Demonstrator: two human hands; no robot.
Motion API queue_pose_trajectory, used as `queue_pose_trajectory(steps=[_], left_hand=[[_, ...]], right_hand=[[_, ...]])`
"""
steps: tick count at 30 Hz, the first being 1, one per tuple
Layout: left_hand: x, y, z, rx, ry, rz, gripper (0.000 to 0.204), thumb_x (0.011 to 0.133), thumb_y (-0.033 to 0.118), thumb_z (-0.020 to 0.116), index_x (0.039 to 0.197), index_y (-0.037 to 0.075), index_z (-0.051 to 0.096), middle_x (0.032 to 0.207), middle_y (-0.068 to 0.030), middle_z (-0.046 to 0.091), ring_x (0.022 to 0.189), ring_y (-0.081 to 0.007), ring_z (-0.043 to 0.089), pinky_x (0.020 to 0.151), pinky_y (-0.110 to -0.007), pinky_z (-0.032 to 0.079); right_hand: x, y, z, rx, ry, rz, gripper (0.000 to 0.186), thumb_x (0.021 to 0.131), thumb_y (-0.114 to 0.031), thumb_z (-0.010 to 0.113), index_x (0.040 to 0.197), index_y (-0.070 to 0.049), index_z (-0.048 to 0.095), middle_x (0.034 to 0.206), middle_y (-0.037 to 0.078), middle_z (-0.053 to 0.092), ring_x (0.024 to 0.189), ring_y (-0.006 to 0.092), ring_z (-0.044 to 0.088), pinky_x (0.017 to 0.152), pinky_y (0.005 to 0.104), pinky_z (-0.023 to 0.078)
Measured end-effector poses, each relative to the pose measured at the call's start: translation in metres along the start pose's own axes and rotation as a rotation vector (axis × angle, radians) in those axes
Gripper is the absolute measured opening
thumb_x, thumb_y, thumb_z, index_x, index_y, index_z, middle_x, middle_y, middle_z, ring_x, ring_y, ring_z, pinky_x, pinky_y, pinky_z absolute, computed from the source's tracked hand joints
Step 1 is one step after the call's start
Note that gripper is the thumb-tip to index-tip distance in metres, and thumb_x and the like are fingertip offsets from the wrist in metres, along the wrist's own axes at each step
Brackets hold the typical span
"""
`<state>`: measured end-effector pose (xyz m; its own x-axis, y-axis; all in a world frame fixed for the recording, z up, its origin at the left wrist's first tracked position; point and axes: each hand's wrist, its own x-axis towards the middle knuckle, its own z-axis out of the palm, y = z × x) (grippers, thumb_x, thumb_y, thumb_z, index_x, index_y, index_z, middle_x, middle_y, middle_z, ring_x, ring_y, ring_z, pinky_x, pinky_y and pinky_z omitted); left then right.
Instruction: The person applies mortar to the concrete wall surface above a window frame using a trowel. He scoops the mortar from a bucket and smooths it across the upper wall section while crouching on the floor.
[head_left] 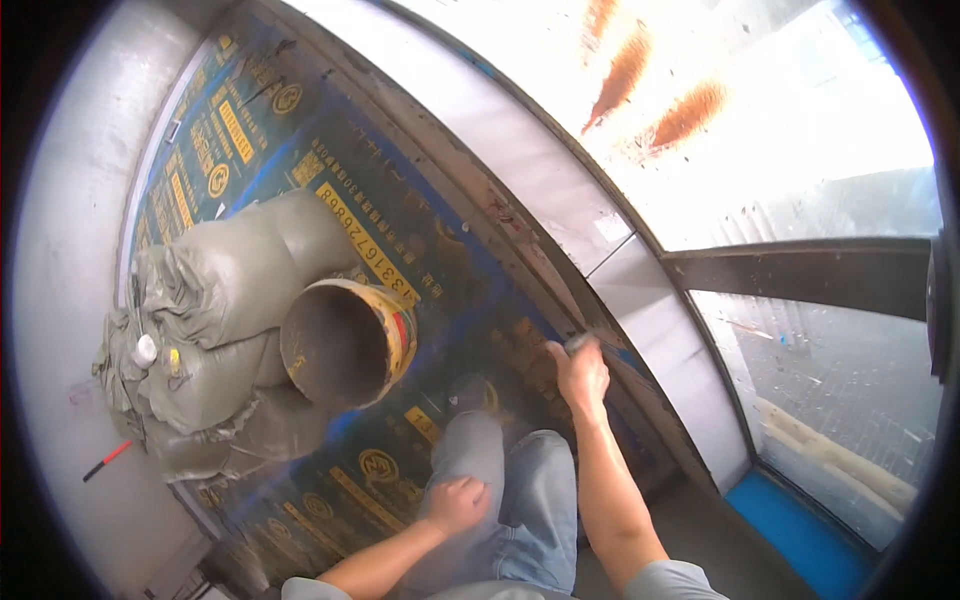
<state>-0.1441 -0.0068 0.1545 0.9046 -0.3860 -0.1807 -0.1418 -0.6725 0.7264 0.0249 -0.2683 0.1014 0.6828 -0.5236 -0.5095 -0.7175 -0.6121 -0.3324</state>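
Note:
My right hand [583, 378] is closed around a small grey object [577, 343] beside the long ledge at the base of the window. Only one end of that object shows past the fingers, and its kind cannot be made out. My left hand [460, 505] rests on my left knee with its fingers curled in, and nothing shows in it. Ahead and to the left of my knees, an open bucket [402, 335] with a yellow outside and a dark inside leans toward me, against several stacked grey-brown sacks [225, 270].
Printed dark green sheeting [450, 275] covers the floor. A white tiled ledge [630, 280] runs along the window [780, 140] on the right. A red and black pen-like stick [107, 460] is at the left by the pale wall [60, 300]. A blue strip [790, 535] lies at lower right.

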Motion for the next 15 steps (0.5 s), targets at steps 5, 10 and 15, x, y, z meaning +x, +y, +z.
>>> queue_pose_trajectory(steps=[5,10,15], left_hand=[[-0.061,0.009,-0.036,-0.029,0.021,-0.262,0.029,0.088,0.018,0.071,0.067,0.009,0.053,0.069,-0.0128,0.061,0.061,-0.0382,0.062,0.055,-0.048,0.05],[-0.109,-0.002,-0.065,-0.061,0.099,-0.514,0.033,0.088,0.018,0.074,0.069,0.008,0.048,0.068,-0.0136,0.056,0.063,-0.0392,0.059,0.056,-0.049,0.045],[-0.118,-0.025,-0.086,-0.066,0.132,-0.685,0.034,0.089,0.019,0.074,0.069,0.007,0.048,0.07,-0.0137,0.054,0.067,-0.0397,0.056,0.061,-0.049,0.044]], right_hand=[[-0.055,0.068,-0.042,-0.176,-0.038,-0.015,0.068,0.086,-0.059,0.075,0.108,0.004,0.061,0.102,0.03,0.071,0.101,0.0491,0.068,0.088,0.0543,0.053],[-0.097,0.048,-0.045,-0.237,-0.079,-0.104,0.069,0.092,-0.06,0.068,0.116,0.003,0.057,0.106,0.031,0.07,0.104,0.0485,0.067,0.091,0.0537,0.052],[-0.049,-0.093,0.009,-0.069,-0.19,-0.299,0.064,0.097,-0.053,0.062,0.125,0.003,0.053,0.111,0.034,0.068,0.107,0.0502,0.065,0.092,0.0544,0.052]])
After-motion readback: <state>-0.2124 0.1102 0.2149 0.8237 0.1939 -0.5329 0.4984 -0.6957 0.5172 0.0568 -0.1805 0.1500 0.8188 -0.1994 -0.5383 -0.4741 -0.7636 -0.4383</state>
